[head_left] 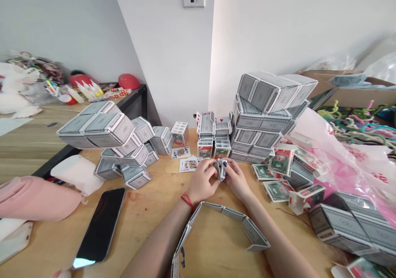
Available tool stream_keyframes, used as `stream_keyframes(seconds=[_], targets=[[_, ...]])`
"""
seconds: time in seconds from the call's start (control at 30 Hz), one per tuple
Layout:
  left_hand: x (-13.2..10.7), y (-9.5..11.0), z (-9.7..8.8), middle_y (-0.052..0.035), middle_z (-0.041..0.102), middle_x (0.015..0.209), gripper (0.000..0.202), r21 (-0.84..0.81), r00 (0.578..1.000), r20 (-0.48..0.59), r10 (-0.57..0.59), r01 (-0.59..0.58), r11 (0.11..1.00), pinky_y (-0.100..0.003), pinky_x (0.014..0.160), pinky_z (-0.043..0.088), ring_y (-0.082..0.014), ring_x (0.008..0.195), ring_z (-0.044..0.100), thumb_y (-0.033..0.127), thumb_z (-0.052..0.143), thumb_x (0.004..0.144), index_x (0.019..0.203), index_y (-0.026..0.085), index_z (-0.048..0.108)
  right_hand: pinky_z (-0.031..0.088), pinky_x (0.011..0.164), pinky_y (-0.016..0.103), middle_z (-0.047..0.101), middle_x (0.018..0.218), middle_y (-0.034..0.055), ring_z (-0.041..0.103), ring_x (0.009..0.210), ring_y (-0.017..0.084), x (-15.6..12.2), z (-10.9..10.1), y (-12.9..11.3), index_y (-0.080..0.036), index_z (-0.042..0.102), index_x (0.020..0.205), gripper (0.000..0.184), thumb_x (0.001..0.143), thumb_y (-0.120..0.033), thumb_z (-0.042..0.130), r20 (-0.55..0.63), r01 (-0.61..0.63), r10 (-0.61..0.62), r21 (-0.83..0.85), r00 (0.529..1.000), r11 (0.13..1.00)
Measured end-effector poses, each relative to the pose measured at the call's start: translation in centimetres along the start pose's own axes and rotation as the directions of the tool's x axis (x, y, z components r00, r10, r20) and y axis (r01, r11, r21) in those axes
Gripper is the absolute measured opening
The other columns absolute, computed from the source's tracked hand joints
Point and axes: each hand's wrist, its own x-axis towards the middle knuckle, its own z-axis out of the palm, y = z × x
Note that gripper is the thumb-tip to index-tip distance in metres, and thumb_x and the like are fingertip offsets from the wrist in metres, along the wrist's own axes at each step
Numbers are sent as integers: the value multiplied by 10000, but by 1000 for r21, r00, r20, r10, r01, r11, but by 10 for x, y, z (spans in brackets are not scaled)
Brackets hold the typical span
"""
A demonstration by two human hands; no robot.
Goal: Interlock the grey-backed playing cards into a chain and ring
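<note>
Both hands meet at the middle of the wooden table (pixel 145 212). My left hand (pixel 202 181), with a red string at the wrist, and my right hand (pixel 236 179) pinch a small bundle of folded playing cards (pixel 220 168) between them. Just in front of my forearms lies a curved chain of linked folded cards (pixel 222 222), open towards me. Loose face-up cards (pixel 188 163) lie just beyond my left hand.
Stacks of folded-card blocks stand at the left (pixel 105 131) and at the back right (pixel 266 113). Card boxes (pixel 278 175) are scattered at the right beside a pink plastic bag (pixel 346 162). A black phone (pixel 100 226) and a pink pouch (pixel 34 197) lie at the left.
</note>
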Motion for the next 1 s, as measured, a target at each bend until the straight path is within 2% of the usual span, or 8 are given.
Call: stream_keyframes(seconds=[0.23, 0.43, 0.77, 1.0], targets=[[0, -1, 0, -72, 489, 1092, 106, 23, 1000, -18, 6, -6, 1000, -403, 903, 379, -223, 1048, 443, 123, 555, 655, 670, 189, 473, 443, 593, 262, 617, 818, -1, 556, 661, 141, -1, 1, 0, -255, 509, 966, 357, 671, -392, 656, 23, -13, 14, -46, 1000, 999], [0, 0, 0, -69, 502, 1064, 120, 35, 999, -38, -3, 5, 999, -396, 878, 395, -223, 1022, 458, 102, 545, 630, 644, 190, 464, 459, 607, 277, 633, 822, 17, 574, 693, 159, 0, 1, 3, -244, 509, 991, 366, 683, -381, 649, 40, 27, -22, -123, 999, 992], [0, -2, 3, -65, 510, 1065, 124, 60, 998, -58, -11, 14, 998, -398, 876, 404, -224, 1022, 454, 96, 554, 623, 628, 189, 473, 472, 706, 322, 644, 870, 28, 586, 783, 183, 1, -1, 5, -241, 519, 991, 354, 690, -381, 643, 71, 58, -45, -182, 996, 982], [1, -2, 3, -55, 517, 1084, 89, 88, 999, -45, 0, 4, 996, -405, 897, 393, -219, 1023, 456, 129, 568, 652, 630, 185, 502, 438, 805, 332, 619, 979, 39, 563, 889, 198, 2, 0, 3, -233, 552, 1018, 369, 691, -376, 644, 127, 90, -62, -226, 990, 970]])
